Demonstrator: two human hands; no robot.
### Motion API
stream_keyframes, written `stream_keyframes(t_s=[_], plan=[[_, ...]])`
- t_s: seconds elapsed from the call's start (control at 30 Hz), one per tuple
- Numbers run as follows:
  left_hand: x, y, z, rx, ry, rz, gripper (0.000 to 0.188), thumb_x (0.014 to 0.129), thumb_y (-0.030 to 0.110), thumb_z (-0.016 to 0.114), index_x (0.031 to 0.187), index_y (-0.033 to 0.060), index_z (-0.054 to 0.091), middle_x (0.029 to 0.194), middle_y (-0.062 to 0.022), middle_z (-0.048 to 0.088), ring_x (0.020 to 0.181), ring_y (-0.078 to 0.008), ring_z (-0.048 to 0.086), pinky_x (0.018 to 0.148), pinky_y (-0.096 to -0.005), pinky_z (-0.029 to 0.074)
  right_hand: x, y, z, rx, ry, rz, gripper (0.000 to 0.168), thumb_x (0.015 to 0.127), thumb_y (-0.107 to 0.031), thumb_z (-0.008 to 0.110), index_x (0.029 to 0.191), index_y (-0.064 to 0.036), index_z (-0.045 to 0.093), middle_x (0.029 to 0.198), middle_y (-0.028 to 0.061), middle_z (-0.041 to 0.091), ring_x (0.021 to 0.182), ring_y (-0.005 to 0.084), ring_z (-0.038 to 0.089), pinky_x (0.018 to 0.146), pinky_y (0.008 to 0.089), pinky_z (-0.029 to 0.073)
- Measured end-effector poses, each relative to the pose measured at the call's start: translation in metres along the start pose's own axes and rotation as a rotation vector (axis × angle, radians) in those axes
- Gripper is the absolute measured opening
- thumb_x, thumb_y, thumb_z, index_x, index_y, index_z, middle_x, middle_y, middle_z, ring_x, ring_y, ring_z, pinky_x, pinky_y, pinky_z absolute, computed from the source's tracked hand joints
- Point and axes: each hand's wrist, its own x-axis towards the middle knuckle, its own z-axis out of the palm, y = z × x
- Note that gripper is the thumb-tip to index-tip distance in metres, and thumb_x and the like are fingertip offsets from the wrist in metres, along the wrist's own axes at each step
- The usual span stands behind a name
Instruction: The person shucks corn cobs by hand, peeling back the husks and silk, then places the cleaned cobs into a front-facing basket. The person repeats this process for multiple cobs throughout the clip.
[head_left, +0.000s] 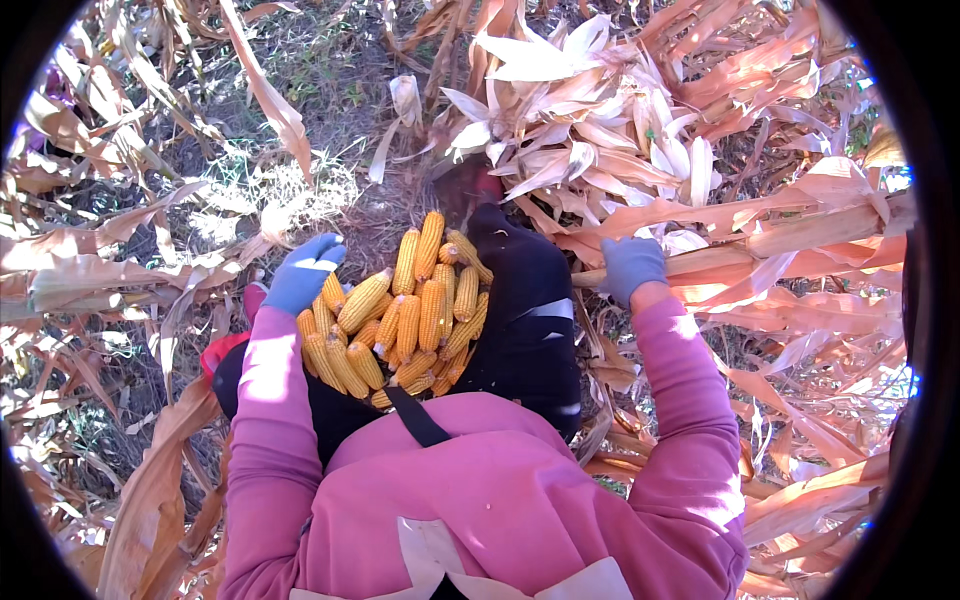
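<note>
My left hand (306, 271), in a blue-grey glove, hovers by the left edge of a heap of husked yellow corn cobs (409, 322). Nothing shows in its fingers, though its palm side is partly hidden. The cobs lie piled between my legs, in front of my body. On the other side, my right hand (634, 266), gloved the same way, is closed around a dry corn stalk (705, 264). A short end of the stalk pokes out left of the fist, and the rest runs off to the right.
Beyond my dark-trousered right leg (529, 322) lies a mound of pale stripped husks (592, 142). Dry corn leaves (810, 307) and stalks crowd the right side. More dry leaves (97, 277) lie at left, around grassy soil (300, 90).
</note>
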Motion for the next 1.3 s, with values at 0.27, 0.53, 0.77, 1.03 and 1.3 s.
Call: stream_keyframes(t_s=[0.27,0.53,0.77,1.03,1.3], plan=[[-0.002,0.022,0.005,0.180,-0.034,0.037,0.040,0.091,0.035,0.060,0.116,0.0044,0.060,0.101,-0.0114,0.066,0.089,-0.0211,0.062,0.083,-0.0323,0.046,0.020,0.007,0.041,-0.101,0.119,-0.069,0.010,0.072,-0.010,0.066,0.079,-0.006,0.072,0.084,0.0161,0.069,0.077,0.0314,0.069,0.067,0.0406,0.055],[-0.002,0.032,0.005,0.261,-0.073,-0.020,0.040,0.091,0.039,0.059,0.115,0.0072,0.061,0.098,-0.0121,0.066,0.088,-0.0238,0.062,0.082,-0.0335,0.047,0.017,0.001,0.035,-0.096,0.140,-0.096,0.010,0.071,-0.010,0.066,0.079,-0.007,0.071,0.081,0.0151,0.068,0.077,0.0320,0.068,0.067,0.0401,0.055],[-0.005,0.037,0.005,0.234,-0.073,-0.022,0.042,0.091,0.041,0.058,0.118,0.0081,0.060,0.099,-0.0122,0.066,0.089,-0.0235,0.062,0.084,-0.0336,0.047,0.018,0.002,0.034,-0.092,0.107,-0.089,0.011,0.073,-0.010,0.065,0.082,-0.007,0.070,0.085,0.0153,0.069,0.079,0.0319,0.068,0.070,0.0405,0.055],[-0.004,0.035,0.005,0.268,-0.087,-0.021,0.047,0.090,0.045,0.057,0.121,0.0099,0.060,0.102,-0.0126,0.067,0.092,-0.0247,0.063,0.085,-0.0346,0.046,0.017,0.000,0.031,-0.123,0.094,-0.084,0.012,0.073,-0.012,0.065,0.083,-0.007,0.070,0.084,0.0150,0.069,0.079,0.0320,0.068,0.069,0.0410,0.055],[-0.002,0.027,0.007,0.308,-0.086,-0.008,0.046,0.090,0.043,0.057,0.122,0.0100,0.059,0.108,-0.0139,0.066,0.099,-0.0278,0.063,0.089,-0.0360,0.046,-0.012,-0.041,-0.026,0.178,0.390,-0.332,0.045,0.080,-0.029,0.068,0.119,-0.011,0.057,0.111,0.0127,0.062,0.105,0.0286,0.059,0.090,0.0411,0.045]])
